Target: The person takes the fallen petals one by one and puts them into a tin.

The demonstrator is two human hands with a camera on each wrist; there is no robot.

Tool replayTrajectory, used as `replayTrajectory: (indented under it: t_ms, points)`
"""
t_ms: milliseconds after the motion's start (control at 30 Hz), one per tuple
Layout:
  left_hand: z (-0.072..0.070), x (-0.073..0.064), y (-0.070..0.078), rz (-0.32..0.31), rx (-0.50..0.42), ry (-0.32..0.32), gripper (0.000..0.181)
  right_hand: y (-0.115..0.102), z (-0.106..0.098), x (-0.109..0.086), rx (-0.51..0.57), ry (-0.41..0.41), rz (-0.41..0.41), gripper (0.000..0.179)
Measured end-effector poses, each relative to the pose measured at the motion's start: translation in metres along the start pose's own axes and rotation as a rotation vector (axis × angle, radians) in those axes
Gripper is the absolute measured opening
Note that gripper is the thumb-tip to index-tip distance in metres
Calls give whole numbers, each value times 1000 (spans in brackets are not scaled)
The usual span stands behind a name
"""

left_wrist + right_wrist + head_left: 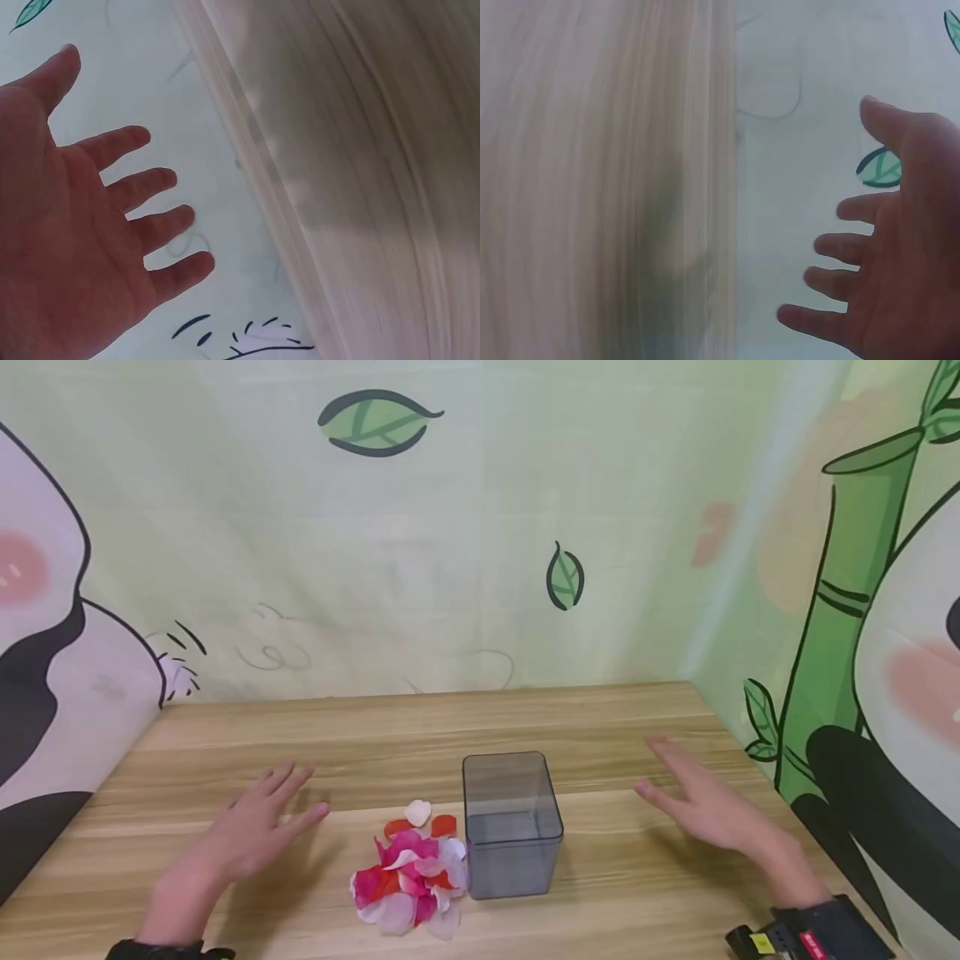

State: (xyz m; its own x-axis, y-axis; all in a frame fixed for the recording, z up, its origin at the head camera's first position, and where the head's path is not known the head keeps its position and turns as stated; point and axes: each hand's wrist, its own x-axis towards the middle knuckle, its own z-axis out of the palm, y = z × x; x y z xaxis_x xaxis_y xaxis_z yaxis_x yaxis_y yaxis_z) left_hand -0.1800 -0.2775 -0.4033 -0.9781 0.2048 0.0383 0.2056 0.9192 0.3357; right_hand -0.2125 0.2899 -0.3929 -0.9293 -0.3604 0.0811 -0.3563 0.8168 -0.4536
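A loose pile of artificial flower petals (408,877) in pink, red and white lies on the wooden table. Right beside the pile stands a clear grey plastic box (512,864), upright with its top uncovered. My left hand (251,835) hovers left of the petals, fingers spread; its palm with nothing in it shows in the left wrist view. On the other side, well right of the box, my right hand (708,806) is held over the table with fingers extended. The right wrist view shows that hand (900,247) holding nothing too.
The wood-grain table (360,735) ends at the back against a pale green cloth backdrop (480,527) with printed leaves. Printed pandas and a bamboo stalk (847,610) cover the side cloths. A black strap with a device (813,935) sits on my right wrist.
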Motion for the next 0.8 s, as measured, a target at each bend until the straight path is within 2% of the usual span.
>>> replayTrajectory:
  t_ms: [233, 367, 500, 800]
  points:
    - [6, 10, 16, 42, -38, 18, 74, -13, 6, 6, 12, -32, -82, 82]
    - [8, 14, 26, 62, -38, -17, 66, -22, 13, 12, 34, -74, -147, 81]
    - [9, 16, 37, 92, -59, -55, 60, -30, 18, 16, 77, -115, -171, 80]
    - [10, 16, 56, 122, -102, -84, 50, -45, 26, 20, 204, -201, -221, 84]
